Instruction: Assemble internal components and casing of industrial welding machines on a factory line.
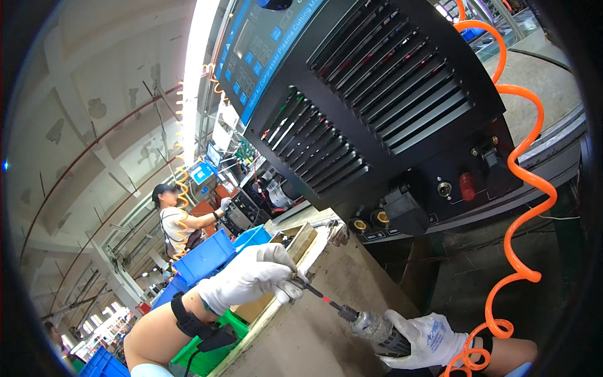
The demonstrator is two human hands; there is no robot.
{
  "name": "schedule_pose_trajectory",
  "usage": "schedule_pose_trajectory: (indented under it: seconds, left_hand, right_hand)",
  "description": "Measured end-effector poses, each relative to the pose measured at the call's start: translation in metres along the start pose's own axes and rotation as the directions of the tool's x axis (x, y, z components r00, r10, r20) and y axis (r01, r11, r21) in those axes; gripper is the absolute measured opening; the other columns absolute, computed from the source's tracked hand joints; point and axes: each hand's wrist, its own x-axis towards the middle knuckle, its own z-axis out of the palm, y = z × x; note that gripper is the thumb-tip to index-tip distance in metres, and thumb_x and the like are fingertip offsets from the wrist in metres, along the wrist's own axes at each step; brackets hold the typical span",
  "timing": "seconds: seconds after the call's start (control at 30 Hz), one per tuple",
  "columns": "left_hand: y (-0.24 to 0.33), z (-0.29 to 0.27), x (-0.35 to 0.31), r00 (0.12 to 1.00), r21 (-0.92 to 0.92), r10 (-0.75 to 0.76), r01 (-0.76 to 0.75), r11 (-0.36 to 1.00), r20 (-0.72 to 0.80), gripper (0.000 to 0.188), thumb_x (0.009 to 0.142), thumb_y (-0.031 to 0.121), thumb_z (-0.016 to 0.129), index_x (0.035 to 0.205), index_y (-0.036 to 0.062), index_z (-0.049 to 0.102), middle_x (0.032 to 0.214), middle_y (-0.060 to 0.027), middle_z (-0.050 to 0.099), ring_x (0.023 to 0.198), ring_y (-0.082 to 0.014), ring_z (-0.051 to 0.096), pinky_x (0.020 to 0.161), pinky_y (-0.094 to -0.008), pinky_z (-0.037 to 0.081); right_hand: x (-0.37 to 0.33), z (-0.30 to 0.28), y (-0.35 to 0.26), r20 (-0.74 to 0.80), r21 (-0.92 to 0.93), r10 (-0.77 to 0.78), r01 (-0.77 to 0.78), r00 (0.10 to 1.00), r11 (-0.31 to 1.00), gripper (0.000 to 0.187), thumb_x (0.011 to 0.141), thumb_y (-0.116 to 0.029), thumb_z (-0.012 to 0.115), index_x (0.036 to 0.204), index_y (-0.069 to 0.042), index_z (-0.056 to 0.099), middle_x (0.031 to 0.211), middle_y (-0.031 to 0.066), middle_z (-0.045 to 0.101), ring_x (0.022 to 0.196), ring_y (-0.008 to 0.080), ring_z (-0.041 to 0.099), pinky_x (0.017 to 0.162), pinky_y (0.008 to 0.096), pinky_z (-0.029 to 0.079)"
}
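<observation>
In a white glove, my right hand (429, 339) is wrapped round the body of a power screwdriver (372, 327). Its long bit (319, 295) points up and to the left, with a red band partway along. My left hand (254, 278), also gloved, has its fingers pinched together at the bit's tip. Whatever lies between those fingertips is too small to make out. Above both hands stands a large black machine (286, 149) with louvred vents and a blue control panel. Along its lower edge are round sockets (380, 218) and a red connector (467, 186). Neither hand touches the machine.
An orange coiled hose (534, 179) hangs down the right side, passing over my right wrist. Blue bins (206, 256), a green bin (229, 325) and an open box of small parts (305, 242) sit by my left forearm. Another person (171, 220) works farther back on the left.
</observation>
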Motion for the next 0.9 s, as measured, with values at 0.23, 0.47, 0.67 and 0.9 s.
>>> schedule_pose_trajectory:
  seconds: [0.23,0.47,0.67,0.9]
  left_hand:
    - [0.023,0.007,0.003,0.998,0.340,-0.050,0.039,0.940,0.025,0.021,0.094,0.009,0.061,0.106,-0.0076,0.057,0.107,-0.0233,0.069,0.090,-0.0249,0.072,0.074,-0.0311,0.060]
    - [0.055,-0.049,0.023,0.984,0.798,0.179,-0.112,0.593,0.005,0.043,0.097,0.019,0.062,0.133,-0.0025,0.055,0.113,-0.0128,0.068,0.101,-0.0190,0.067,0.091,-0.0314,0.053]
    - [0.046,-0.125,0.067,0.932,0.940,-0.315,0.257,0.223,-0.179,0.057,0.092,0.025,0.067,0.138,-0.0047,0.050,0.132,-0.0124,0.059,0.115,-0.0172,0.057,0.099,-0.0306,0.046]
    - [-0.017,-0.154,0.095,0.902,0.814,-0.432,0.259,0.520,-0.011,0.066,0.089,0.021,0.067,0.144,0.0001,0.038,0.120,-0.0081,0.057,0.101,-0.0154,0.056,0.089,-0.0318,0.048]
  right_hand:
    - [-0.005,0.015,-0.009,-0.007,0.508,0.059,-0.047,0.998,0.860,0.097,0.065,-0.032,0.084,0.145,-0.001,0.038,0.107,0.0263,0.067,0.092,0.0399,0.068,0.080,0.0427,0.055]
    - [0.005,0.021,0.024,-0.057,0.129,0.108,-0.100,0.993,0.987,0.084,0.069,-0.048,0.078,0.129,0.002,0.048,0.072,0.0110,0.067,0.065,0.0323,0.069,0.059,0.0399,0.056]
    - [0.029,0.049,0.068,-0.229,0.020,0.181,-0.181,0.956,0.983,0.086,0.071,-0.043,0.077,0.137,0.002,0.044,0.075,0.0128,0.067,0.066,0.0306,0.069,0.059,0.0384,0.057]
    - [0.057,0.072,0.075,-0.354,0.066,0.129,-0.112,0.926,0.991,0.088,0.072,-0.039,0.079,0.140,0.002,0.040,0.074,0.0130,0.067,0.065,0.0305,0.069,0.059,0.0392,0.056]
